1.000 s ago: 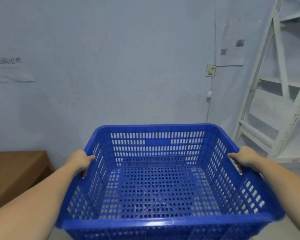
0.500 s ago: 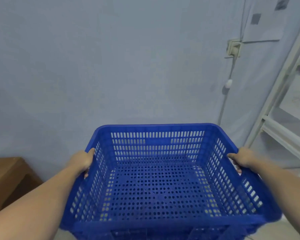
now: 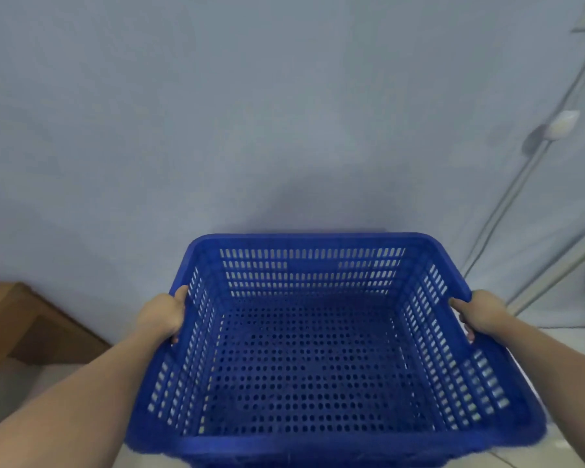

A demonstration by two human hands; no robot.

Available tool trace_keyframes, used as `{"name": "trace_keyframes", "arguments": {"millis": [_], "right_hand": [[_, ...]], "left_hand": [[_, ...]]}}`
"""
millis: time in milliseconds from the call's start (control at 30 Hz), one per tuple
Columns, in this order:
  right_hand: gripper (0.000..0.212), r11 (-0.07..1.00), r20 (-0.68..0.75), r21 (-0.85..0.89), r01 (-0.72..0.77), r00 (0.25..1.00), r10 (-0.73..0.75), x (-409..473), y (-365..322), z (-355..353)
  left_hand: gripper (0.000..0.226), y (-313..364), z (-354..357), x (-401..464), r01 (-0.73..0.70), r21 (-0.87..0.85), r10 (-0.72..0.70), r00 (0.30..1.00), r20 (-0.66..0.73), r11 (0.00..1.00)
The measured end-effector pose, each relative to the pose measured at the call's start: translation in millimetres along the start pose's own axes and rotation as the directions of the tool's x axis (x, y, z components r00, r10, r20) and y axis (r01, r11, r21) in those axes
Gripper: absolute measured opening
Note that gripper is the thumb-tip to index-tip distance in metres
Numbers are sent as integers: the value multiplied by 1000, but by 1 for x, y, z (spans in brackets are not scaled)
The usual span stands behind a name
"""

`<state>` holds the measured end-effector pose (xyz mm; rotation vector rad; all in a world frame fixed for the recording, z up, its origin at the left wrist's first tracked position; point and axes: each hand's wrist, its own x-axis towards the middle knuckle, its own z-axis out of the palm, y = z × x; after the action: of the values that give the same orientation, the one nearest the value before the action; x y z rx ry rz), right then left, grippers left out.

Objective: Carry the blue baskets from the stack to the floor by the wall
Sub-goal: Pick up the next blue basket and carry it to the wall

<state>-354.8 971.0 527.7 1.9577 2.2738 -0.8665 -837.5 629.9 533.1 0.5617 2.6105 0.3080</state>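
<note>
Basket: a blue plastic basket (image 3: 313,336) is being held up in front of the person, open side up, its far edge lying close to the wall (image 3: 217,113); whether it is touching the wall cannot be told.
Basket walls: the four sides are showing rows of slots and the bottom is showing rows of round holes; nothing is lying inside.
Near rim: the closest edge is blurring at the bottom of the view, and something blue is showing just beneath it, too unclear to name.
Left hand: the left hand (image 3: 164,315) is gripping the left rim, the thumb lying over the top edge and the fingers curling under it on the outside.
Right hand: the right hand (image 3: 480,312) is gripping the right rim in the same way, thumb pointing along the top edge, fingertips curling round the lip.
Arms: both bare forearms are reaching forward from the lower corners, one on each side of the basket.
Floor: a pale floor (image 3: 31,376) is showing at lower left and lower right, beneath the basket.
Wooden thing: a brown wooden piece (image 3: 21,319) is standing at far left against the wall, apart from the basket.
Cable: a pale cable (image 3: 507,194) with a small white fitting (image 3: 561,125) is running down the wall at right.
</note>
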Motion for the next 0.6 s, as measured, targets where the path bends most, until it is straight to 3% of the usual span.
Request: {"name": "trace_keyframes", "arguments": {"millis": [100, 167, 267, 400, 600], "right_hand": [[51, 999, -19, -5, -33, 999, 33, 11, -1, 18], [51, 998, -18, 21, -58, 998, 59, 13, 2, 28], [50, 994, -22, 52, -95, 995, 96, 14, 6, 43], [48, 995, -44, 30, -99, 994, 101, 15, 0, 53], [46, 993, -71, 36, -111, 991, 114, 22, 0, 55]], "left_hand": [[47, -1, 11, 20, -26, 15, 26, 1000, -2, 1000], [40, -3, 20, 32, -47, 90, 45, 998, 32, 995], [41, -6, 32, 36, -97, 214, 87, 995, 56, 972], [75, -13, 41, 33, -157, 262, 140, 987, 83, 952], [89, -8, 40, 37, -202, 551, 169, 979, 111, 810]]}}
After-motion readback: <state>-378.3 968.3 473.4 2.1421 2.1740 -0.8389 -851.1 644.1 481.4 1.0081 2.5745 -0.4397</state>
